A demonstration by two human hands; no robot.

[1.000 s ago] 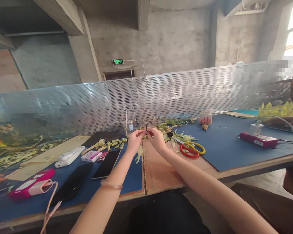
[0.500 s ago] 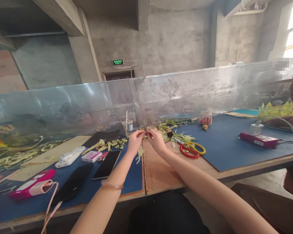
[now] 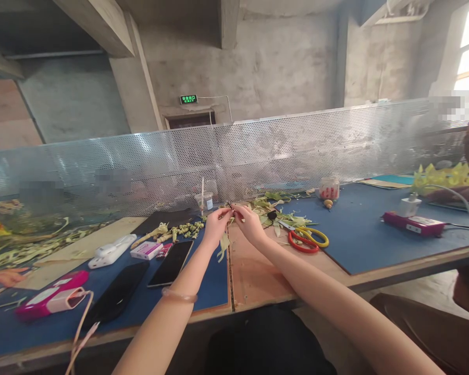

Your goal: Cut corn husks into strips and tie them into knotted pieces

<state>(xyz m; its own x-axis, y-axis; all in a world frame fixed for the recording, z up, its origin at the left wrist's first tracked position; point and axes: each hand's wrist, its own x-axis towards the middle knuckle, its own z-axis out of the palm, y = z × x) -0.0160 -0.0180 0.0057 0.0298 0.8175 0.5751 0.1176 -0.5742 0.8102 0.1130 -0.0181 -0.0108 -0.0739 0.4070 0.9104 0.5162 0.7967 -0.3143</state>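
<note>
My left hand (image 3: 217,225) and my right hand (image 3: 249,224) meet over the seam of the table, fingers pinched closed. Between their fingertips is a thin dark strand (image 3: 230,204); its kind is too small to make out, and the fingers cover most of it. A pale green leaf strip (image 3: 223,247) hangs or lies just below my left hand. Scissors (image 3: 304,240) with one red and one yellow handle lie to the right of my right hand. Loose pale green leaf pieces (image 3: 275,203) are spread behind them, with a small black piece (image 3: 272,215) among them.
Left of my hands lie small greenish knotted pieces (image 3: 187,229), two phones (image 3: 172,264), a small box (image 3: 147,251) and power strips (image 3: 113,252). A plastic cup (image 3: 205,201) and a jar (image 3: 330,188) stand near the perforated metal screen (image 3: 254,151). Another person's hand (image 3: 3,278) is at far left.
The dark strand between my fingertips has tilted to the left. At far left, the other person's hand has come further into view. My arms have hardly moved.
</note>
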